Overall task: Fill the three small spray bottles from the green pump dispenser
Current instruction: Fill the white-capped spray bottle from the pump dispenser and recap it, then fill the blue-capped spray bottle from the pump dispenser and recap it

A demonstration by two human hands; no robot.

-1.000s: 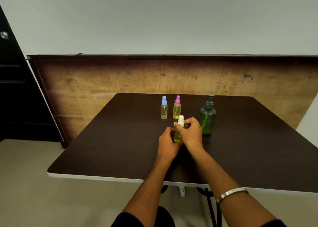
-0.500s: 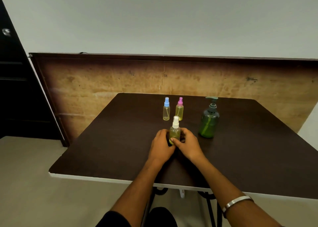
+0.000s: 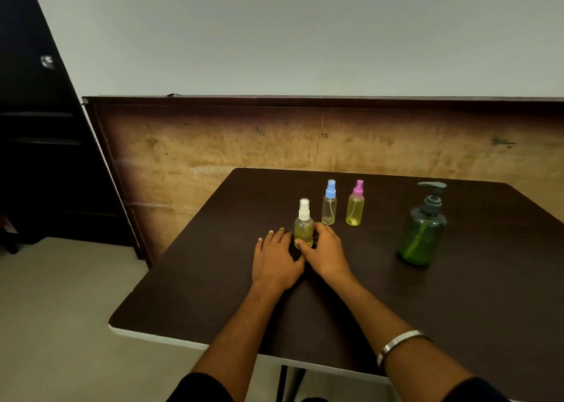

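A white-capped spray bottle (image 3: 303, 227) with yellow-green liquid stands upright on the dark table (image 3: 457, 295). My right hand (image 3: 325, 250) wraps its lower body from the right, thumb across the front. My left hand (image 3: 274, 259) lies flat beside it on the left, fingers spread, just off the bottle. Behind stand a blue-capped spray bottle (image 3: 329, 203), nearly clear, and a pink-capped one (image 3: 355, 205) with yellow liquid. The green pump dispenser (image 3: 422, 230) stands to the right, apart from both hands.
A worn wooden panel (image 3: 244, 148) runs behind the table's far edge. A dark cabinet (image 3: 36, 145) stands at the left over a pale floor (image 3: 61, 310). The table's white front edge (image 3: 171, 339) is near my arms.
The white-capped bottle has shifted left, away from the dispenser. My right hand dropped from its cap to its body, and my left hand came off it and flattened on the table.
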